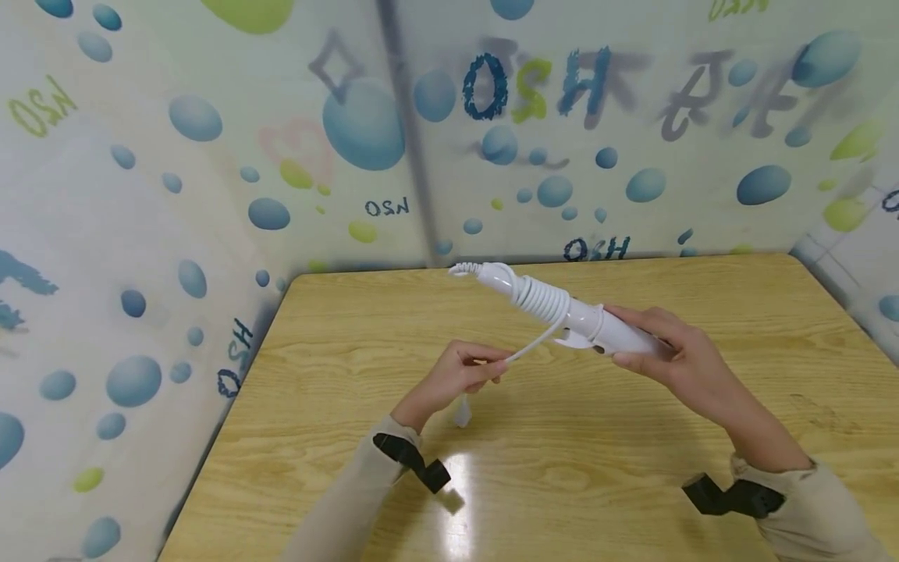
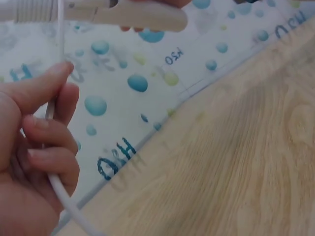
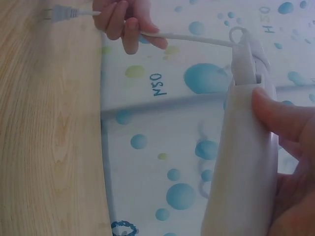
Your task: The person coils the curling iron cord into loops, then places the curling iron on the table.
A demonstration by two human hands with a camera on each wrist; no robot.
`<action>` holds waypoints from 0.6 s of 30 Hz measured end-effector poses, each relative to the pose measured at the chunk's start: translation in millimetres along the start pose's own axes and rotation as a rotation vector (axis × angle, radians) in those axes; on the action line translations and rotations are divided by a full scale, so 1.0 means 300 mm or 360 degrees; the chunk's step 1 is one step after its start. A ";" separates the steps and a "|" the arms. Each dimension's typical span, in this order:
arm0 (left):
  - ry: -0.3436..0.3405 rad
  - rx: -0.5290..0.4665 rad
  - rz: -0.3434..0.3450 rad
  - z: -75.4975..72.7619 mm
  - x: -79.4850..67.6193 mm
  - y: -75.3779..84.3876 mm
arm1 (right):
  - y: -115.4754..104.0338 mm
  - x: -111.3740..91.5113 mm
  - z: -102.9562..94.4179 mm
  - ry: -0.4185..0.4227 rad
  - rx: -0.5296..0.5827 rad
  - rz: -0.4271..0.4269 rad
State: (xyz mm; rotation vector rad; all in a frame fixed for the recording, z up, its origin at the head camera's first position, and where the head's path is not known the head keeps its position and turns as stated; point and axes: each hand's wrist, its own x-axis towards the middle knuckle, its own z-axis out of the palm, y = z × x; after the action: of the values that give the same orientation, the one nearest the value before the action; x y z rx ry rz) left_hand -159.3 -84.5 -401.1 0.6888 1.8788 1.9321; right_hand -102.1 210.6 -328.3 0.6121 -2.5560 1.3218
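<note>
A white curling iron (image 1: 625, 332) is held aloft over the table, tilted with its cord end up and to the left. My right hand (image 1: 677, 351) grips its thick end, thumb on one side and fingers on the other. Several turns of white power cord (image 1: 544, 300) are wound around the handle. Between thumb and fingers my left hand (image 1: 449, 378) pinches the free stretch of cord, which runs taut to the handle. Below that hand hangs the two-pin plug (image 3: 64, 13). In the left wrist view the cord (image 2: 61, 29) passes through the curled fingers.
The wooden table (image 1: 562, 468) lies beneath both hands. Behind it and at the left stand walls (image 1: 449, 211) covered with printed drops and letters. Each sleeve bears a black wrist camera mount (image 1: 737, 497).
</note>
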 end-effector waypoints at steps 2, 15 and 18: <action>-0.0063 -0.0116 0.0007 -0.018 -0.003 -0.017 | 0.001 -0.002 -0.002 -0.0007 0.0010 0.0002; -0.0331 -0.0370 0.0005 -0.149 -0.022 -0.018 | 0.018 0.002 -0.024 -0.0022 0.0074 0.0056; -0.0235 -0.0213 -0.0040 -0.158 0.001 -0.013 | 0.014 0.000 -0.021 -0.0052 0.0120 0.0043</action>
State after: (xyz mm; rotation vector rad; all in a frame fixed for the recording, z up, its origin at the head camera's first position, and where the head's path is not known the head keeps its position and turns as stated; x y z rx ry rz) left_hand -186.8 -123.0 -404.7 0.7408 1.6470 1.9150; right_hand -104.2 217.8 -327.8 0.6200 -2.5588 1.4342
